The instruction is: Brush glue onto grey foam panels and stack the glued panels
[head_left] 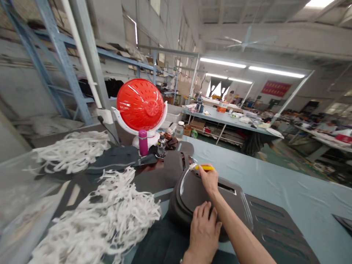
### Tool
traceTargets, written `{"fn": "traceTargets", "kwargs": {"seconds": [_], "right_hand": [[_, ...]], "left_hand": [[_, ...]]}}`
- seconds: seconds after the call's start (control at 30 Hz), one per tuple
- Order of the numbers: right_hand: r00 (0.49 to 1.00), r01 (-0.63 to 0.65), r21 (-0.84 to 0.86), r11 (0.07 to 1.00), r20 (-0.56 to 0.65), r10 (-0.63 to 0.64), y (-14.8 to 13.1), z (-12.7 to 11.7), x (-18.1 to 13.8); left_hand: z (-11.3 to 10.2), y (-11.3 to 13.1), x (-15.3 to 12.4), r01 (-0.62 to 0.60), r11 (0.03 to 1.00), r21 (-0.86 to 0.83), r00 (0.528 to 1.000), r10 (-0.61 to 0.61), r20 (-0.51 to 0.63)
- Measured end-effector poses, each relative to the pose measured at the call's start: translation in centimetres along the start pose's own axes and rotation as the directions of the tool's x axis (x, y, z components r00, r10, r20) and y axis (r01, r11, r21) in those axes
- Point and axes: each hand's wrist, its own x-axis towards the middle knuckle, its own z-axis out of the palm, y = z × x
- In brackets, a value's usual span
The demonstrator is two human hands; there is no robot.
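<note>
My right hand [209,179] pinches a yellow-handled brush [205,168]. Its whitish tip meets the far left edge of the top dark grey panel [192,189]. A pale, shiny line runs along that panel's rounded edge, and a narrow slot shows near its far side. Below it, more dark pieces of similar shape make a stack [176,209]. My left hand [204,229] lies flat on the near side of the panel, fingers stretched out. Dark fabric [165,242] sits under the stack's near side.
Heaps of white strips [110,220] cover the left side. Behind them stand a red heater-like dish [141,104], a magenta bottle [143,143] and a dark jar [161,146]. A slotted dark panel [277,223] lies right on the blue-grey table [275,179].
</note>
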Motion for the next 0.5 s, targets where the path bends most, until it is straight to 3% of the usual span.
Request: {"fn": "traceTargets", "kwargs": {"seconds": [0.1,0.17,0.27,0.4,0.5], "right_hand": [[0.996,-0.017,-0.111,0.994,-0.084,0.007,0.9,-0.5,1.8],[0.992,-0.064,-0.183,0.981,-0.118,0.043,1.9,-2.7,1.9],[0.963,-0.179,-0.285,0.942,-0.245,0.109,4.0,-8.6,1.1],[0.871,-0.338,-0.34,0.878,-0.467,0.154,6.3,-17.1,-1.2],[0.846,-0.379,-0.328,0.866,-0.502,0.18,6.6,-20.9,-4.2]], "left_hand": [[0.0,-0.1,0.1,0.01,1.0,-0.007,1.0,-0.01,0.006],[-0.1,-0.1,0.1,0.008,1.0,0.002,1.0,-0.008,0.009],[-0.5,0.2,0.3,-0.02,0.999,0.029,1.0,0.019,0.014],[-0.8,0.6,0.5,-0.047,0.997,0.068,0.999,0.046,0.018],[-0.6,1.0,0.4,-0.057,0.995,0.078,0.998,0.055,0.028]]}}
